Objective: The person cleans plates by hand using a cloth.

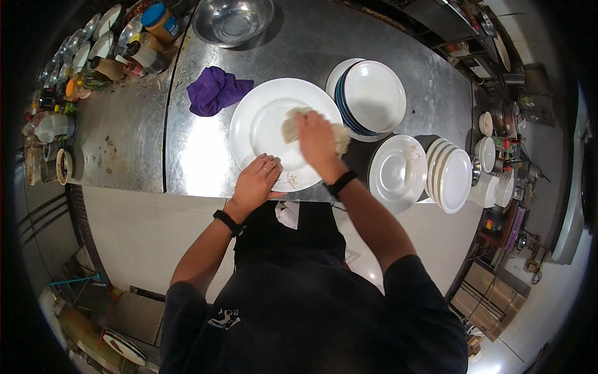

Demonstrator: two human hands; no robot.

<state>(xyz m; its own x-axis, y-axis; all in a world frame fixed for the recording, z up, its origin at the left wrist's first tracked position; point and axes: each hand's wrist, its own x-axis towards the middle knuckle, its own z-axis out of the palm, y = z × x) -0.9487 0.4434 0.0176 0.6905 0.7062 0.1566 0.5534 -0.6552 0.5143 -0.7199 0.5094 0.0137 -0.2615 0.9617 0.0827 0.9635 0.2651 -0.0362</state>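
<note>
A large white plate (261, 112) with a small floral mark near its rim lies on the steel table in front of me. My left hand (258, 181) grips the plate's near left rim, with the thumb hidden at the edge. Over the plate's right side, my right hand (317, 140) presses a cream cloth (289, 129) against the surface, fingers bent onto it. Part of the cloth hangs past the plate's right rim. A crumpled purple cloth (215, 91) rests on the table just left of the plate.
Stacked plates (375, 96) stand right of the large plate. Nearer are a wide white dish (397, 174) and a row of white plates (453, 179). A steel bowl (232, 22) sits at the back. Bottles and jars (146, 56) crowd the far left of the steel table (124, 137).
</note>
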